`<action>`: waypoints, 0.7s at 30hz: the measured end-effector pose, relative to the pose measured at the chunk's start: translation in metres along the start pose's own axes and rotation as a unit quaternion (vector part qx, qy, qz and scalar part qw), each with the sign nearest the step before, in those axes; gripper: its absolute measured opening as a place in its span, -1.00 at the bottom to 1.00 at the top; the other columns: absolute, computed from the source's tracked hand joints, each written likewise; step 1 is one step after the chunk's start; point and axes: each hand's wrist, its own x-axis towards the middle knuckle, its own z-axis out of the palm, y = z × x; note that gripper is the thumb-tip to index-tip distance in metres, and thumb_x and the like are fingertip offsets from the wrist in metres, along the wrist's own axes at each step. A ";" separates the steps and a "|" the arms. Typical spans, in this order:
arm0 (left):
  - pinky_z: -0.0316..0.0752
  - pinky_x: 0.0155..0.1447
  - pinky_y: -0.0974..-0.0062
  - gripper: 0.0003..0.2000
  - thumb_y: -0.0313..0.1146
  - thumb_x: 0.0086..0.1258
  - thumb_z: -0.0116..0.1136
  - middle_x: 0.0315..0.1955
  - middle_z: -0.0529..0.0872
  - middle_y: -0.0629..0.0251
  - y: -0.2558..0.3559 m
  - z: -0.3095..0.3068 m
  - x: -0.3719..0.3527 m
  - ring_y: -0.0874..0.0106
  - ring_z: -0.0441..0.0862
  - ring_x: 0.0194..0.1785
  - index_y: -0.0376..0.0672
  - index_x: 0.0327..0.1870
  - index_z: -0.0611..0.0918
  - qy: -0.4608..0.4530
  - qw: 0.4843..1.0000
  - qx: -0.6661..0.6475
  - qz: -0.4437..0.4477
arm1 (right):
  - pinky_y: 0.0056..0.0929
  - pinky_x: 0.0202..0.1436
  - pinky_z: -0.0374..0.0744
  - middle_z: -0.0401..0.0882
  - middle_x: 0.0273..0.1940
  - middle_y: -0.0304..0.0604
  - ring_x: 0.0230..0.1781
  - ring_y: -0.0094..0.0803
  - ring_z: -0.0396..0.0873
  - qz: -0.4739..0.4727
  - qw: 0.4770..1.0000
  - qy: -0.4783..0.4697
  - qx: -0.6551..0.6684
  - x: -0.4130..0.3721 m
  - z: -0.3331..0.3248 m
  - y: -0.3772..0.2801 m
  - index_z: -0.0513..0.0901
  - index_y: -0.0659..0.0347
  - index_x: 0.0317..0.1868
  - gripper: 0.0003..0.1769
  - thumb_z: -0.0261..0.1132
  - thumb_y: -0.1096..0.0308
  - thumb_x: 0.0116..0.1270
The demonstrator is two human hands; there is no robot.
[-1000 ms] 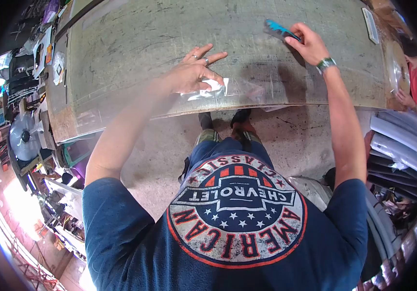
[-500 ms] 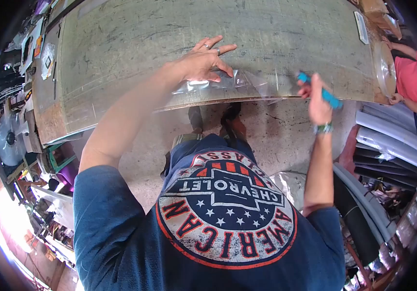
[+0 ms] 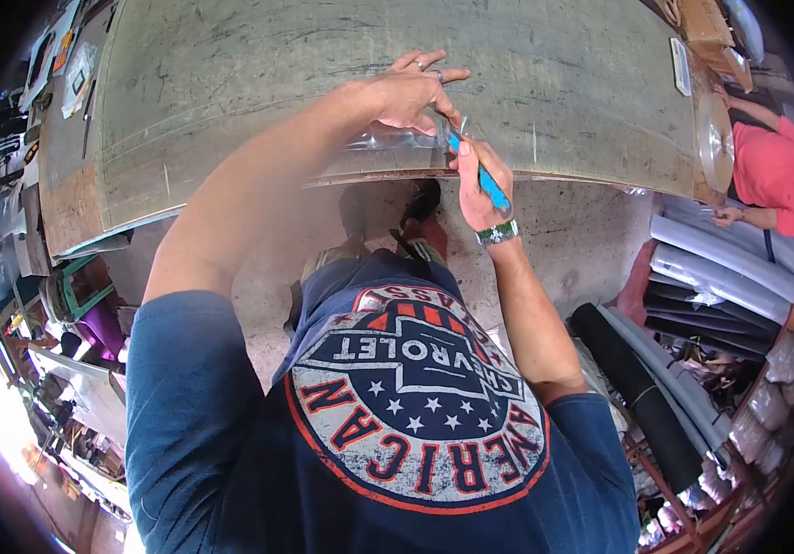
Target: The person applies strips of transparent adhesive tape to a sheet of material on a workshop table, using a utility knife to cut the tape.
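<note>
My left hand (image 3: 408,100) lies on the worn worktable (image 3: 258,83) close to its front edge, fingers spread, with a clear plastic sheet (image 3: 380,140) under and beside the palm. In my right hand (image 3: 478,205) is a blue utility knife (image 3: 489,183), gripped along its handle. Its front end points up and left, right by my left thumb and fingertips, at the sheet's right part. The blade itself is too small to make out.
Beyond the table's right end a person in a red shirt (image 3: 777,166) has a hand near a round clear roll (image 3: 714,138). Rolled sheets (image 3: 725,254) and a long black roll (image 3: 632,397) lie to my right. Cluttered shelves (image 3: 9,249) line the left.
My right hand has brought the knife leftward, from beside the table edge to my left hand. My left hand stays spread over the plastic sheet. The whole view has shifted slightly.
</note>
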 end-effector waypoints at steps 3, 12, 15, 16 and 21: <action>-0.18 0.75 -0.19 -0.47 -0.27 0.09 0.58 0.72 0.13 0.45 -0.001 0.000 0.000 -0.06 -0.09 0.75 0.44 0.16 0.81 0.001 1.000 -0.007 0.003 | -0.10 -0.06 0.60 0.68 -0.20 0.19 -0.16 0.13 0.68 -0.022 1.000 0.000 -0.011 0.006 0.007 0.006 0.72 0.38 0.05 -0.66 0.16 0.25 0.65; -0.18 0.76 -0.21 -0.49 -0.25 0.11 0.57 0.71 0.13 0.44 0.002 -0.001 -0.001 -0.06 -0.10 0.75 0.43 0.17 0.81 0.000 1.000 -0.008 -0.003 | -0.07 -0.03 0.60 0.69 -0.15 0.22 -0.10 0.18 0.68 -0.032 0.999 -0.010 -0.033 0.010 0.010 0.009 0.72 0.37 0.05 -0.66 0.17 0.24 0.64; -0.17 0.76 -0.21 -0.49 -0.25 0.12 0.56 0.72 0.13 0.44 0.002 -0.002 -0.002 -0.06 -0.10 0.75 0.43 0.17 0.81 0.003 1.000 -0.009 -0.002 | -0.05 -0.03 0.60 0.69 -0.15 0.22 -0.10 0.21 0.67 -0.035 0.999 -0.009 -0.036 0.011 0.010 0.006 0.72 0.37 0.02 -0.68 0.18 0.25 0.63; -0.17 0.76 -0.21 -0.49 -0.25 0.12 0.56 0.71 0.13 0.44 0.002 -0.003 -0.002 -0.06 -0.10 0.75 0.43 0.17 0.81 0.002 1.000 -0.008 -0.002 | -0.05 -0.03 0.60 0.69 -0.15 0.22 -0.10 0.21 0.67 -0.035 0.999 -0.009 -0.037 0.012 0.010 0.005 0.72 0.37 0.01 -0.68 0.18 0.26 0.63; -0.16 0.75 -0.20 -0.48 -0.29 0.14 0.56 0.71 0.13 0.44 0.000 0.000 -0.001 -0.04 -0.09 0.75 0.43 0.18 0.80 0.009 1.000 -0.010 0.000 | -0.09 -0.12 0.59 0.68 -0.22 0.20 -0.20 0.18 0.67 -0.062 0.995 0.005 -0.078 0.024 0.015 0.001 0.71 0.36 -0.03 -0.69 0.20 0.26 0.61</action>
